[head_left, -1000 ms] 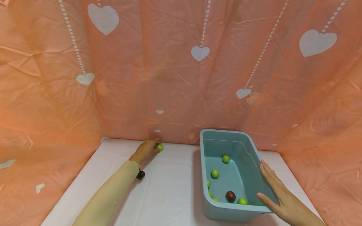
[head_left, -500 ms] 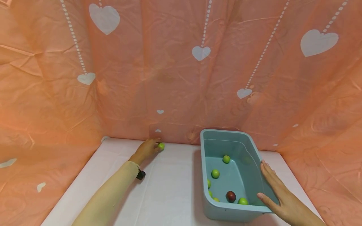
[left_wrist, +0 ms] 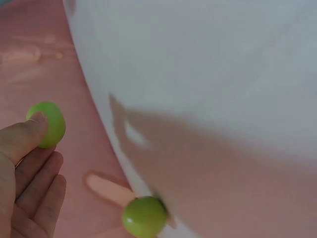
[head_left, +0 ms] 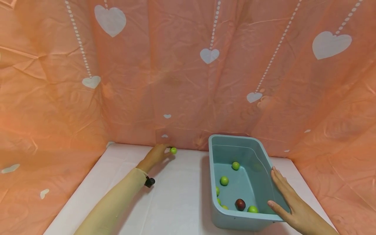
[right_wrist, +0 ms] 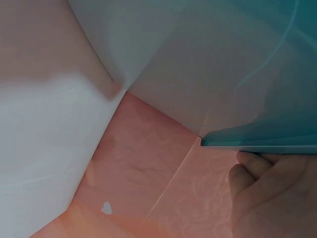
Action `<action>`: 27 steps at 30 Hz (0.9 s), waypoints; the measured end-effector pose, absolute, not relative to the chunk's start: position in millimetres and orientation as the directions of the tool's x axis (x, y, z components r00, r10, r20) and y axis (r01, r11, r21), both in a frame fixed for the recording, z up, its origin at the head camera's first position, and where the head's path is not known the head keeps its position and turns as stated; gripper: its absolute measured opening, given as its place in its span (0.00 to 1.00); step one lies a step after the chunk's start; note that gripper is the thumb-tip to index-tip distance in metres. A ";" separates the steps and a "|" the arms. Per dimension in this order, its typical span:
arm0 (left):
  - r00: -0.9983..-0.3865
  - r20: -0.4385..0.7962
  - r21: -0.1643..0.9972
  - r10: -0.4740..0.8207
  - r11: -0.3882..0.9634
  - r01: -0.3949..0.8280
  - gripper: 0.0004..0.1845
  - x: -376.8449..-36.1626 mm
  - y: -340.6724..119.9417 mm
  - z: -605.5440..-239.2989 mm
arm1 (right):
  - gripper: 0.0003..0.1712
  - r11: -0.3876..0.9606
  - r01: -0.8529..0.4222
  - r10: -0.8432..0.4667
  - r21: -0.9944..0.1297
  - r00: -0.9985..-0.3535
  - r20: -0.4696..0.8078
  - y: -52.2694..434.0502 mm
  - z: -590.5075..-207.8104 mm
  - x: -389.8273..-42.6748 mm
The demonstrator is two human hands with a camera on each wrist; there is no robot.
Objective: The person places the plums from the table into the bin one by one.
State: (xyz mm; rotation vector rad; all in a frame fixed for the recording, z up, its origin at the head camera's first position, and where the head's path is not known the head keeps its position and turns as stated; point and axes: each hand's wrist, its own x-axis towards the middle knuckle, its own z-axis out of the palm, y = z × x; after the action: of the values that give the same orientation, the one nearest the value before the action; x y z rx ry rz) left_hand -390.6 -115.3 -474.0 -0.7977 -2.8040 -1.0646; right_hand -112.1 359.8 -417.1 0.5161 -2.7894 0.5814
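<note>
Pink cloth hangs behind the white worktop (head_left: 176, 195), where the left hand (head_left: 154, 156) pinches a green ball (head_left: 173, 150) and should grip gently, while the open right hand (head_left: 289, 199) steadies the bin (head_left: 243, 225).

White table (head_left: 176, 202) before me, enclosed behind and on both sides by a salmon-pink backdrop (head_left: 164, 81) printed with white hearts (head_left: 209, 55) hanging on dotted lines.

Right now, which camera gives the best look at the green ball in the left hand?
The left wrist view: the green ball fills the frame corner, pinched by the left hand. The head view shows it tiny at the fingertips. The right wrist view shows none of it.
</note>
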 end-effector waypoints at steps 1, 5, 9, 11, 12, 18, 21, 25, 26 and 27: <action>-0.861 0.222 0.594 0.458 0.636 0.492 0.15 -389.7 -113.7 -472.5 | 0.57 0.859 -0.385 -0.288 -0.338 -0.909 0.303 359.8 -417.1 -112.2; -0.840 0.263 0.541 0.474 0.649 0.536 0.16 -385.7 -107.1 -465.7 | 0.57 0.861 -0.380 -0.285 -0.338 -0.911 0.299 359.7 -417.0 -112.2; -0.824 0.280 0.516 0.493 0.647 0.562 0.17 -382.3 -100.9 -459.1 | 0.57 0.858 -0.390 -0.292 -0.333 -0.905 0.310 360.2 -417.2 -112.3; -0.817 0.283 0.504 0.502 0.647 0.572 0.17 -381.0 -97.8 -456.0 | 0.57 0.857 -0.394 -0.294 -0.331 -0.903 0.313 360.2 -417.4 -112.4; -0.812 0.286 0.495 0.508 0.647 0.580 0.17 -380.4 -96.3 -454.6 | 0.57 0.857 -0.395 -0.295 -0.330 -0.903 0.314 360.3 -417.5 -112.5; -0.780 0.329 0.424 0.533 0.654 0.626 0.18 -374.2 -88.1 -446.0 | 0.57 0.860 -0.391 -0.294 -0.327 -0.905 0.308 360.3 -417.2 -113.0; -0.762 0.350 0.413 0.545 0.640 0.647 0.17 -370.5 -82.7 -440.6 | 0.58 0.861 -0.395 -0.299 -0.320 -0.903 0.310 361.0 -416.8 -112.9; -0.734 0.373 0.405 0.568 0.612 0.679 0.17 -366.3 -76.7 -434.5 | 0.58 0.848 -0.428 -0.326 -0.313 -0.886 0.329 363.2 -417.1 -113.4; -0.727 0.379 0.398 0.572 0.608 0.687 0.17 -365.3 -75.4 -433.5 | 0.58 0.843 -0.440 -0.336 -0.310 -0.880 0.336 363.9 -417.3 -113.5; -0.721 0.382 0.398 0.578 0.602 0.693 0.17 -364.4 -74.1 -432.6 | 0.58 0.839 -0.451 -0.345 -0.305 -0.874 0.343 364.6 -417.4 -113.5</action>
State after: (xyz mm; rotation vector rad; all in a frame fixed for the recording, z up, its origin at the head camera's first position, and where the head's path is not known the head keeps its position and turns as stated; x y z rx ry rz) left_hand -364.4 -74.1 -432.6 -1.0522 -2.6144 -0.7861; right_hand -113.5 364.6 -417.4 0.6060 -2.7439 0.5528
